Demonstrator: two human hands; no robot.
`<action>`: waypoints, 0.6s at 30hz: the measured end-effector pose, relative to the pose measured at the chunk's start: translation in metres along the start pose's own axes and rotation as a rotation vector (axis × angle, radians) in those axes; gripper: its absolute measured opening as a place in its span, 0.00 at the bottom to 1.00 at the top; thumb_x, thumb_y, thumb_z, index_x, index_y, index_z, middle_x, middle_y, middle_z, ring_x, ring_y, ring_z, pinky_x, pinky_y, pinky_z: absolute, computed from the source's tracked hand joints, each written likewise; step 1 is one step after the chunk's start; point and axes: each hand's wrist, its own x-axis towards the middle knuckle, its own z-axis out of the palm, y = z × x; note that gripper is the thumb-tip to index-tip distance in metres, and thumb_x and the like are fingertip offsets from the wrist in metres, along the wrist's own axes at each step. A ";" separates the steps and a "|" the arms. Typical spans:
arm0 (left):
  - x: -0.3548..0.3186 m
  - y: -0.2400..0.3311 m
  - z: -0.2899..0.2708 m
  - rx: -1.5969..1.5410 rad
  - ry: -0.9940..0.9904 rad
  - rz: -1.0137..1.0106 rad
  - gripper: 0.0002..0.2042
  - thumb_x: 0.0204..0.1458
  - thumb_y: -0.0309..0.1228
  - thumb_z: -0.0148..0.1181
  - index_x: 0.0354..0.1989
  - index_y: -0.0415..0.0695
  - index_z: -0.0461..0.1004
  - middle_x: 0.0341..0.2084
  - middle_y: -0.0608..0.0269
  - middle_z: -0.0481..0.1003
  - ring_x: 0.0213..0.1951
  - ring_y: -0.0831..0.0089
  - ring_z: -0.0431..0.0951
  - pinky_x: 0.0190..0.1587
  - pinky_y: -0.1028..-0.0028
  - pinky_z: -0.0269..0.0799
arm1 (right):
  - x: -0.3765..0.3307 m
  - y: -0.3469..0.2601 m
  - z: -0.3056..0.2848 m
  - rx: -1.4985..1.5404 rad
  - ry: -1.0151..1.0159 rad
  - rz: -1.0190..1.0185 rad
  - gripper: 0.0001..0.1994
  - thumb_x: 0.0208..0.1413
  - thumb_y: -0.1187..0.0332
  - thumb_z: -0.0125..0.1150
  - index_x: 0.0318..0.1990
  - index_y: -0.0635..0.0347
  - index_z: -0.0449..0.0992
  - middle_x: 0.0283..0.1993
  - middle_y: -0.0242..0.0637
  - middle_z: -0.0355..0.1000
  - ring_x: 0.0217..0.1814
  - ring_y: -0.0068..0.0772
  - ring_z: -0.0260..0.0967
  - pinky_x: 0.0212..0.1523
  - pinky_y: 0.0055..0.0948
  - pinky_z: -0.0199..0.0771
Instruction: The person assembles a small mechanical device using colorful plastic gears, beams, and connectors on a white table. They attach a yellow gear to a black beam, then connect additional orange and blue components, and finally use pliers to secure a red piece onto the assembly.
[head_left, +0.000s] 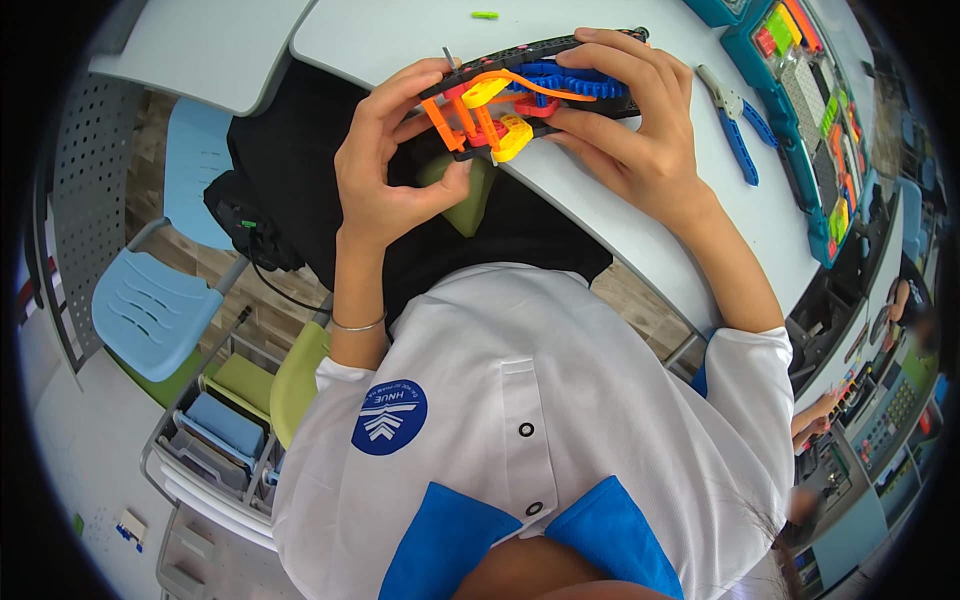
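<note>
Both hands hold up a building-block model (487,92) over the near edge of the white table. Its long black perforated beams frame orange, yellow and red pieces and a row of blue gears; an orange strip curves across it. My left hand (392,160) grips the left end, thumb below and fingers above, near a grey axle sticking up. My right hand (640,125) wraps round the right end, its fingers over the blue gears and its thumb beneath. Part of the model's right side is hidden behind these fingers.
Pliers with blue handles (738,125) lie on the white table (640,230) to the right. Beyond them stands a teal tray (822,215) of sorted coloured parts. A small green piece (485,15) lies at the far side. Blue chairs (155,310) stand left; other people sit far right.
</note>
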 end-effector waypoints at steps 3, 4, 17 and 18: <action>-0.001 0.001 0.000 0.024 0.009 0.009 0.34 0.37 0.16 0.70 0.59 0.36 0.67 0.57 0.46 0.73 0.59 0.59 0.76 0.57 0.63 0.80 | 0.001 -0.001 -0.001 0.011 -0.004 0.000 0.12 0.36 0.65 0.77 0.32 0.49 0.83 0.56 0.37 0.75 0.64 0.47 0.69 0.55 0.40 0.59; -0.001 0.001 0.000 0.025 0.014 0.011 0.34 0.37 0.16 0.70 0.59 0.36 0.67 0.57 0.46 0.73 0.59 0.60 0.76 0.57 0.63 0.80 | 0.002 -0.001 -0.002 0.015 -0.007 -0.001 0.12 0.36 0.65 0.77 0.32 0.49 0.83 0.56 0.37 0.75 0.64 0.47 0.69 0.56 0.40 0.59; 0.012 0.016 -0.007 -0.169 0.025 -0.276 0.27 0.45 0.22 0.66 0.57 0.30 0.68 0.47 0.53 0.76 0.49 0.69 0.80 0.52 0.70 0.78 | 0.031 0.000 -0.032 0.497 -0.264 0.388 0.15 0.43 0.67 0.78 0.36 0.53 0.77 0.53 0.35 0.77 0.50 0.32 0.72 0.55 0.32 0.65; 0.015 0.020 -0.007 -0.202 0.020 -0.332 0.26 0.46 0.23 0.65 0.56 0.30 0.69 0.47 0.53 0.76 0.49 0.69 0.79 0.51 0.71 0.78 | 0.033 0.007 -0.033 0.492 -0.387 0.457 0.16 0.42 0.66 0.79 0.38 0.54 0.77 0.55 0.35 0.76 0.52 0.32 0.71 0.57 0.33 0.65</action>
